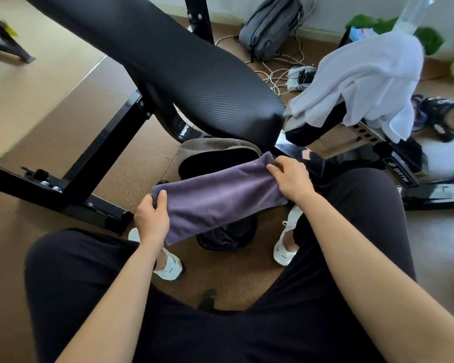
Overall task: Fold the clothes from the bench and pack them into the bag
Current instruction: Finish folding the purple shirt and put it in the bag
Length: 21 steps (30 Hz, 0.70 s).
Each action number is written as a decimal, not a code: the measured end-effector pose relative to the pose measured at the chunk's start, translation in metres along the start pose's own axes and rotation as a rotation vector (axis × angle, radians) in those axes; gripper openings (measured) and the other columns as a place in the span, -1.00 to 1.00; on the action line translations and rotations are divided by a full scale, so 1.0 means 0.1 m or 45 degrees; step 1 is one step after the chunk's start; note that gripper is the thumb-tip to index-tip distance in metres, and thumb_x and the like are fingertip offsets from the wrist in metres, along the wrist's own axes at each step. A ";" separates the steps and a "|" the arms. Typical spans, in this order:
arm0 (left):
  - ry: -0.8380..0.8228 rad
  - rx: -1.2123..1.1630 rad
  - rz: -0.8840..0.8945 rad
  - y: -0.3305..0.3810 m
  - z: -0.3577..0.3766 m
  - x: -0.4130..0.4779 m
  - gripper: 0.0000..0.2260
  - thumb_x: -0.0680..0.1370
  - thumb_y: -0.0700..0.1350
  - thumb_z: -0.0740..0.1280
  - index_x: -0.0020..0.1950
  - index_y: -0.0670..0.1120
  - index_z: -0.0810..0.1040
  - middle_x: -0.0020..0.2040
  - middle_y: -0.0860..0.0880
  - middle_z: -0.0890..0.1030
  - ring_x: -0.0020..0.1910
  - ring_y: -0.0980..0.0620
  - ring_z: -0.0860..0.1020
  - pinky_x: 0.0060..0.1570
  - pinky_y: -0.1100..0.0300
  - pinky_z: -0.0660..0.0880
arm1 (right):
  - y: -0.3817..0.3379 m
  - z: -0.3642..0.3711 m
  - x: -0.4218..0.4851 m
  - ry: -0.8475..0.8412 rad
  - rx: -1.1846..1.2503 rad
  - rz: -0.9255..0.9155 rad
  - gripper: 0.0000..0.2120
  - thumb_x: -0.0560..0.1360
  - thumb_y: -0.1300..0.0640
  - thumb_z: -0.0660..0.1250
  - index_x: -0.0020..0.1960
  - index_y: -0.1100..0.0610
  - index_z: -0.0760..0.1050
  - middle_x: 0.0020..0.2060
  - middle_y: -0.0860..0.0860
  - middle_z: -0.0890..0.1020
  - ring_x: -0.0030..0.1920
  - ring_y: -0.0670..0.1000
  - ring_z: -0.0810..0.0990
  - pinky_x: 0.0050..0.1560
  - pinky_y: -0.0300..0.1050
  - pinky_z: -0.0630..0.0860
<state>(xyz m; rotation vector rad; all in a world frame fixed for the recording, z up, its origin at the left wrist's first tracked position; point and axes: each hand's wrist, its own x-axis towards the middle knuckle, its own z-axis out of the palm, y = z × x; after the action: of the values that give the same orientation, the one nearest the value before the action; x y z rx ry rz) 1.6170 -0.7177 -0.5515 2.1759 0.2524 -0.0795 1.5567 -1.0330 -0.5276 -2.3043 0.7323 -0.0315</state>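
Observation:
A folded purple cloth [220,197] stretches between my two hands above the floor. My left hand [152,218] grips its near left end with the thumb on top. My right hand [290,180] pinches its far right end. Beneath the cloth sits an open dark bag [215,155] with a grey-brown rim, its inside black. A white garment [364,79] lies draped over the bench's small seat pad [309,129] at the right. The long black bench pad [184,69] runs diagonally across the upper middle.
The bench's black steel frame [102,153] crosses the floor at left and right. My knees in black trousers and white shoes [168,265] flank the bag. A grey backpack [270,27], cables and a power strip [296,77] lie at the back.

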 end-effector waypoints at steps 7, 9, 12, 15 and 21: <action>-0.134 -0.179 -0.118 0.08 0.06 -0.06 -0.76 0.67 0.10 0.27 -0.01 -0.05 0.54 -0.08 -0.06 0.63 -0.05 -0.06 0.61 -0.21 0.12 0.48 | -0.05 0.11 -0.03 -0.043 0.131 -0.055 -0.67 0.63 -0.03 0.29 -0.17 0.20 0.49 -0.34 -0.02 0.53 -0.19 0.08 0.54 -0.14 -0.06 0.37; -0.201 -0.236 -0.075 0.14 0.09 -0.12 -0.83 0.66 0.07 0.30 0.02 0.00 0.56 -0.05 0.00 0.65 -0.01 -0.01 0.61 -0.16 0.13 0.48 | -0.11 0.17 -0.12 -0.073 0.161 -0.108 -0.68 0.63 -0.02 0.31 -0.19 0.18 0.48 -0.35 -0.02 0.53 -0.24 0.04 0.52 -0.16 -0.06 0.36; -0.398 -0.327 -0.067 0.21 0.16 -0.23 -0.91 0.66 0.05 0.32 0.12 0.10 0.57 0.02 0.16 0.65 0.03 0.19 0.60 -0.08 0.27 0.50 | -0.24 0.29 -0.29 -0.140 0.232 -0.195 -0.67 0.62 0.02 0.34 -0.29 0.05 0.39 -0.41 -0.06 0.47 -0.34 -0.03 0.42 -0.23 -0.03 0.36; -0.621 -0.408 -0.051 0.24 0.22 -0.33 -0.83 0.66 0.01 0.33 0.24 0.09 0.58 0.11 0.15 0.67 0.10 0.20 0.62 -0.04 0.36 0.53 | -0.34 0.43 -0.44 -0.258 0.303 -0.266 -0.73 0.61 0.02 0.34 -0.21 0.11 0.46 -0.36 0.03 0.55 -0.32 0.05 0.49 -0.20 0.12 0.47; -0.878 -0.463 -0.084 0.32 0.22 -0.43 -0.90 0.69 -0.11 0.28 0.15 -0.01 0.56 0.00 -0.10 0.68 -0.13 -0.01 0.71 -0.33 0.17 0.61 | -0.45 0.62 -0.64 -0.573 0.362 -0.406 -0.75 0.59 -0.10 0.35 0.04 0.09 0.50 -0.14 0.03 0.62 -0.15 0.00 0.61 -0.06 0.07 0.57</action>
<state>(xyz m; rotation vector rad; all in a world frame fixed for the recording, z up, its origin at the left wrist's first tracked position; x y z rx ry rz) 1.5825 -0.7604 -0.5324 1.6627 -0.0569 -0.7451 1.5396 -0.9348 -0.5341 -2.0269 0.1198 0.2168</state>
